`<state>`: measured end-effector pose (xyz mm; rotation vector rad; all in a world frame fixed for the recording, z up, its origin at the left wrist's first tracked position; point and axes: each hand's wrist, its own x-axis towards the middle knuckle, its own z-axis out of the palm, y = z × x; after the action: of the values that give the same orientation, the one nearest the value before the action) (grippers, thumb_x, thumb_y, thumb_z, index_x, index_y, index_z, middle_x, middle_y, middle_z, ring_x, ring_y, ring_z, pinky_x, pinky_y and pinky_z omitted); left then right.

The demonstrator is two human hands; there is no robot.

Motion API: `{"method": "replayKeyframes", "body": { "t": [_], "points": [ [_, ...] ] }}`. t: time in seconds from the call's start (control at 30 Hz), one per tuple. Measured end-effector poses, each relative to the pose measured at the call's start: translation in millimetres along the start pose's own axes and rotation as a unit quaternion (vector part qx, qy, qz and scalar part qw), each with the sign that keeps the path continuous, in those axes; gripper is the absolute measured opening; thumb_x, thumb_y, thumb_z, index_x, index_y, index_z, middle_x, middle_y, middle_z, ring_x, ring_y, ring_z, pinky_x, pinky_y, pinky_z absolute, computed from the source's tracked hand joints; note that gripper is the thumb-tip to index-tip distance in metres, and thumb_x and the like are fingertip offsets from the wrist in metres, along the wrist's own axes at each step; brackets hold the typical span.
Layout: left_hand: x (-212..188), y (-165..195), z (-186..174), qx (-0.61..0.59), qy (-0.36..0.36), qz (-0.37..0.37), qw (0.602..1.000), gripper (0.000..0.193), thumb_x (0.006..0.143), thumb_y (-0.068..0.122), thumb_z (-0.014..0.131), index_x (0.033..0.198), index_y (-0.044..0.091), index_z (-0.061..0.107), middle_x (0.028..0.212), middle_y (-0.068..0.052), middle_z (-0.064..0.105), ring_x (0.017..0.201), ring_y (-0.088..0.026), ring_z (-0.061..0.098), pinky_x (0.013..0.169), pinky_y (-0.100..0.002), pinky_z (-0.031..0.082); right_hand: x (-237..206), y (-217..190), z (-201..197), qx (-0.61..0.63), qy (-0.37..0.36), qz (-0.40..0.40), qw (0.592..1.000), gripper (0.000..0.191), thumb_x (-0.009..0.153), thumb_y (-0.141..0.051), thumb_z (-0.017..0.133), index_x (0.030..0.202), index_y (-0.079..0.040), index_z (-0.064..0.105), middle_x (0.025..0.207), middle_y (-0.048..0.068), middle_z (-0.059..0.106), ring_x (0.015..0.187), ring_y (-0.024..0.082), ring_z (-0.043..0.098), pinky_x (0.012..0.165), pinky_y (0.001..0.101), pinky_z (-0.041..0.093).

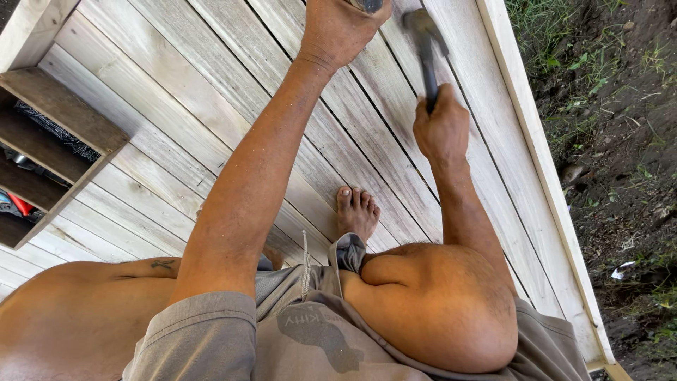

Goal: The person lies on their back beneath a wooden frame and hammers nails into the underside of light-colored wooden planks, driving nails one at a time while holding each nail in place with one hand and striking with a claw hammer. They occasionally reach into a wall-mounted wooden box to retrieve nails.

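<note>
Left hand far, pressed on the plank deck, fingers curled around a dark object; cannot tell what. Right hand fingers clamped on hammer handle, head raised just right of left hand. Bare foot near.

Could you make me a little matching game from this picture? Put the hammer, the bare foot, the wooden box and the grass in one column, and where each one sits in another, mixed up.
Things:
1. hammer
2. bare foot
3. wooden box
4. grass

Places:
A. top right corner, beyond the edge of the boards
B. gripped in the right hand, head pointing up the picture
C. left edge, an open frame with dark things inside
D. flat on the planks, in the middle, just above the knee

Pairs: 1-B, 2-D, 3-C, 4-A
</note>
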<state>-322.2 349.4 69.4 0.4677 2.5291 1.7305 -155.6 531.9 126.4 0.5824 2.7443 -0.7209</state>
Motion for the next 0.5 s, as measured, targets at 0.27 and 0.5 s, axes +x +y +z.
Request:
{"method": "replayKeyframes", "body": {
  "t": [0.27,0.5],
  "points": [
    [1.7,4.3,-0.8,-0.018,-0.018,-0.035,0.999,0.021,0.089,0.024,0.086,0.086,0.008,0.072,0.075,-0.001,0.076,0.067,-0.011,0.076,0.064,-0.027,0.064,-26.1,-20.8,-30.0,0.172,0.181,-0.067,0.966,0.03,0.107,-0.015,0.078,0.092,-0.001,0.057,0.068,0.013,0.056,0.059,0.018,0.052,0.052,0.0356,0.043],
    [6.3,11.2,-4.1,-0.068,-0.007,-0.028,0.997,0.021,0.09,0.021,0.083,0.08,0.009,0.071,0.071,0.0,0.075,0.064,-0.011,0.075,0.062,-0.027,0.063,1.8,2.0,17.0,-0.008,0.045,-0.019,0.999,0.026,0.102,-0.014,0.068,0.09,0.001,0.051,0.066,0.02,0.061,0.055,0.037,0.061,0.052,0.0478,0.046]
  ]
}}
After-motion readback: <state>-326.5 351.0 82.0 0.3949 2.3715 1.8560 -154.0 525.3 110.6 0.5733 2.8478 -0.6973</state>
